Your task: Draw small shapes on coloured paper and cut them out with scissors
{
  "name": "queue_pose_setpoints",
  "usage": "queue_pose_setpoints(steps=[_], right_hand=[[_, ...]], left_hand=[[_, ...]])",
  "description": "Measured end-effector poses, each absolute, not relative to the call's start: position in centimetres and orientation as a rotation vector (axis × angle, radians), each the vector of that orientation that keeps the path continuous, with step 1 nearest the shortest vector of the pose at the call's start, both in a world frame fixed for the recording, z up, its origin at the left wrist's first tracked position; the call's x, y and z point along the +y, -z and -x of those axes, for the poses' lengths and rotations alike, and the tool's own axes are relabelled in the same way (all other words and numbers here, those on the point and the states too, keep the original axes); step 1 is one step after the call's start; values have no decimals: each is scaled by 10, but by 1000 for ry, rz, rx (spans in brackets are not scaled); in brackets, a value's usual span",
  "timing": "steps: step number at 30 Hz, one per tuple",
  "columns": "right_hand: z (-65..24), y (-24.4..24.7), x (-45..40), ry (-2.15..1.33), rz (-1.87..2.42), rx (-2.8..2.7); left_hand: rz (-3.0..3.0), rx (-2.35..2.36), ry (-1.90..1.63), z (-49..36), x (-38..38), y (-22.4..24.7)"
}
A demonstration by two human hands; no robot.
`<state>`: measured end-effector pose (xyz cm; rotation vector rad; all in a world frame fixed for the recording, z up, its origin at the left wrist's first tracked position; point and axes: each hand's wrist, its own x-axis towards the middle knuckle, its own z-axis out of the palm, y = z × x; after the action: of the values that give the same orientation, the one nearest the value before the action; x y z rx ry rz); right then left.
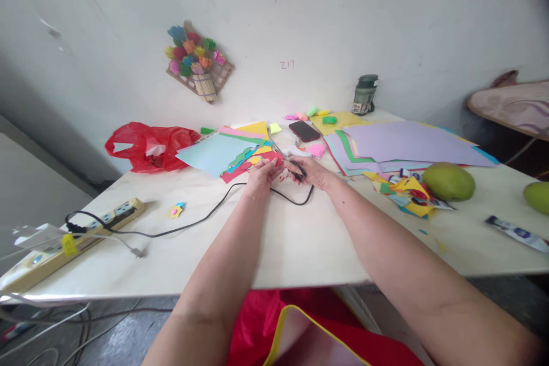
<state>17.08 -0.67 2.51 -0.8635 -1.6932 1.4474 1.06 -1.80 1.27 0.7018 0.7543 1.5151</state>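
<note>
Near the middle of the table, my right hand (306, 170) is closed around the black handles of a pair of scissors (299, 170), whose blades point up and to the left. Just left of it, my left hand (263, 174) pinches a small piece of red paper (275, 157) by the blades. Small red scraps lie between and below the hands. Behind my left hand are cut red, yellow and teal papers (240, 167), partly covered by a light blue sheet (212, 153).
A black cable (206, 218) runs from the power strip (115, 214) to below my hands. Right are stacked coloured sheets (407, 143), paper scraps (407, 194), a green mango (449, 181) and a tube (517, 233). Behind are a phone (304, 131) and bottle (364, 95); a red bag (158, 146) sits left.
</note>
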Motion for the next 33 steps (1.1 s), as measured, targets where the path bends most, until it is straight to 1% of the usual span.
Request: queue_pose_setpoints(steps=[7, 19, 24, 33], right_hand=[[-176, -30, -6, -1430, 883, -1663], [-188, -28, 4, -1193, 1074, -1612], [-184, -34, -2, -1239, 1102, -1608], [-187, -38, -7, -1370, 1007, -1712]], left_hand=[[-784, 772, -1516, -8, -18, -12], [-813, 825, -1503, -2, -16, -12], [-802, 818, -1505, -2, -16, -11], [-803, 797, -1515, -2, -15, -11]])
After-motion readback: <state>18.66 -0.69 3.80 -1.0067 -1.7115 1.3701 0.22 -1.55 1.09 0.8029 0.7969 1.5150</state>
